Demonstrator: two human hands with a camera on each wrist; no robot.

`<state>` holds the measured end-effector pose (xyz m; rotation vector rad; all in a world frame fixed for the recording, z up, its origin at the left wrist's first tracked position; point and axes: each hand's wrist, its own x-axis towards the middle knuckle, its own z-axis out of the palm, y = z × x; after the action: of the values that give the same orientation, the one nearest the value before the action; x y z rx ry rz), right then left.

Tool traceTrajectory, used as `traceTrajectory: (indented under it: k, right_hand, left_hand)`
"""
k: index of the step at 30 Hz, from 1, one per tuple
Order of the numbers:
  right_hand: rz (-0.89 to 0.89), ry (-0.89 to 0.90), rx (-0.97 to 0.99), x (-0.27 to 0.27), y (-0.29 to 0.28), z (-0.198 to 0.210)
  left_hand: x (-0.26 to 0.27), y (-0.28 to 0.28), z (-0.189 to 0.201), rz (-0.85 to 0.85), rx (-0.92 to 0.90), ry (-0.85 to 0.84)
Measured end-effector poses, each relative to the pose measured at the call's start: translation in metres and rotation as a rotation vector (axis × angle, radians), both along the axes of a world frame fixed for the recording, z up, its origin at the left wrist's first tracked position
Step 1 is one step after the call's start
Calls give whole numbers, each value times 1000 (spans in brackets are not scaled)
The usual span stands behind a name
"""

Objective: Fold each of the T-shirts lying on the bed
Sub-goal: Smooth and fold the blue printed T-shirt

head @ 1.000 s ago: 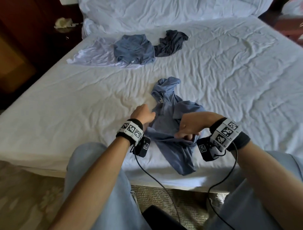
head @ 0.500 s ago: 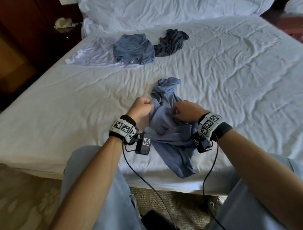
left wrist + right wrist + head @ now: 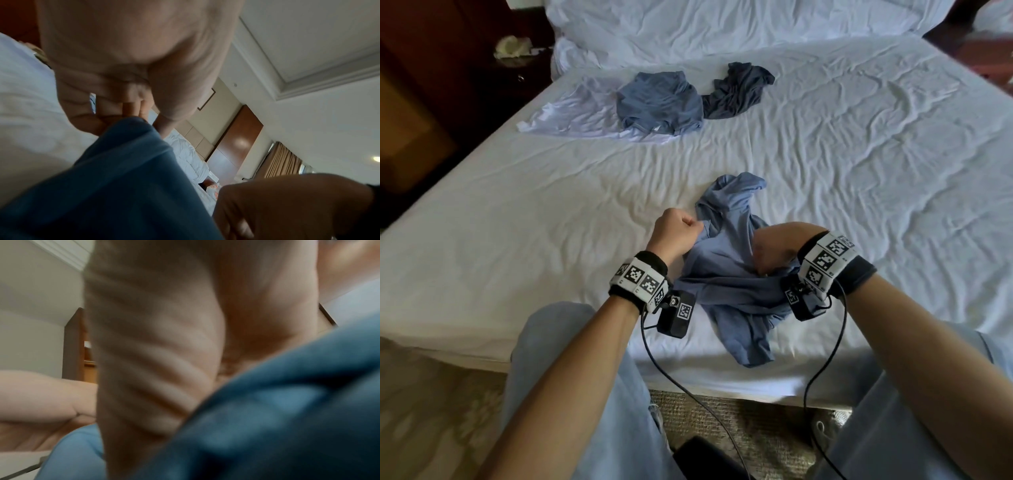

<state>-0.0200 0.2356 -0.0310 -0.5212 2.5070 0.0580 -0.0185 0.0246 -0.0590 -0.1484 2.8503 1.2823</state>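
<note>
The blue shirt [image 3: 726, 284] lies bunched at the near edge of the bed [image 3: 517, 240]. The left hand [image 3: 676, 233] and right hand [image 3: 777, 250] both pinch it. Pulling unevenly could twist it or slide it off.

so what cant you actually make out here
- Right hand fingertips: head view, tucked under the blue shirt; right wrist view is blurred.
- White shirt: head view, partly covered by the far blue shirt.
- Dark shirt: head view, too crumpled to tell its layout.
- Left hand grip: left wrist view, blurred.
</note>
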Motion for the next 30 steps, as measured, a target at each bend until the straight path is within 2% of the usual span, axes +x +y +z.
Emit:
traceTrajectory:
  k: [2, 4, 6, 8, 10, 12, 15, 19, 22, 24, 26, 28, 30]
  right_hand:
    - [-42, -2, -72, 3, 0, 1]
    - [-34, 116, -201, -4, 0, -2]
    - [-112, 293, -322, -21, -2, -10]
    - [-164, 390, -466, -32, -9, -13]
    - [-75, 411, -596, -43, -17, -20]
    - [71, 383, -604, -48, -25, -24]
    - [169, 181, -513, -35, -38, -21]
    - [235, 83, -231, -18, -52, -16]
    - [308, -45, -81, -8, -53, -14]
    - [340, -140, -65, -7, -51, -7]
    - [308, -96, -194, -17, -45, -2]
    - [153, 142, -345, -42, -36, -4]
    - [-28, 395, -415, -64, -29, -6]
  left_hand:
    - [1, 0, 2, 23, -15, 40]
    - [1, 1, 5, 63, -16, 108]
    - [1, 0, 11, 104, 21, 250]
    - [-2, -4, 19, 167, 106, 466]
    - [-6, -15, 31, 256, 179, 681]
    - [-11, -29, 39, 307, 204, 782]
    - [-19, -48, 37, 352, 177, 751]
    - [-24, -55, 31, 410, 178, 681]
    - [-22, -49, 31, 392, 184, 652]
    - [-19, -44, 33, 340, 216, 614]
    - [-18, -41, 33, 252, 292, 521]
    - [-16, -40, 36, 164, 382, 419]
    - [-12, -40, 39, 70, 438, 372]
